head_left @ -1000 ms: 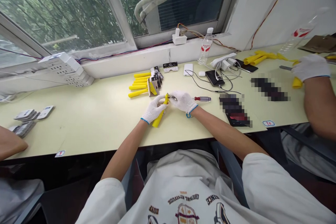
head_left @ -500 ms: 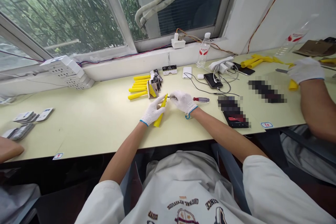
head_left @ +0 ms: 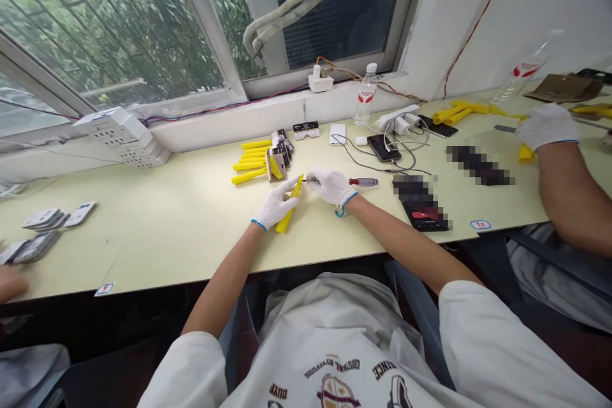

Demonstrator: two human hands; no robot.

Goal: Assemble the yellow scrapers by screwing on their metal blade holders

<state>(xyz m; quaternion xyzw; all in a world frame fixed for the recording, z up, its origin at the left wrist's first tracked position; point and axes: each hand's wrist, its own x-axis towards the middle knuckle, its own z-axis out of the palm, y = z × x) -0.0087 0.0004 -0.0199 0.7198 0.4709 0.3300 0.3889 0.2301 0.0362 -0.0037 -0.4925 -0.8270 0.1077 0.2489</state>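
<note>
Closest to the camera is the person's white printed t-shirt [head_left: 335,344], with both bare forearms reaching out over the near edge of the pale desk [head_left: 157,217].

Both hands are in white knit gloves and meet around the middle of the desk. The left hand [head_left: 273,206] is wrapped around a yellow handle [head_left: 289,211], holding it tilted so the low end sticks out below the glove toward the near edge and the top end points up and away. The right hand [head_left: 331,186] is pinched shut on a thin metal piece [head_left: 310,180] whose tip sits right at the top of that handle. Can't tell exactly what the piece is, too small.

Just right of the right hand, a red-handled screwdriver [head_left: 363,182] lies flat on the desk.

A bit further back there's a row of yellow handles [head_left: 249,162] with a little stack of dark metal parts [head_left: 280,154] beside them.

Toward the far edge: a phone [head_left: 385,146] tangled in cables, white chargers [head_left: 399,118] and a water bottle [head_left: 364,94] by the window ledge.

Off at the right end a co-worker's gloved hand [head_left: 545,125] rests on that end of the desk, touching another yellow piece [head_left: 524,153].
</note>
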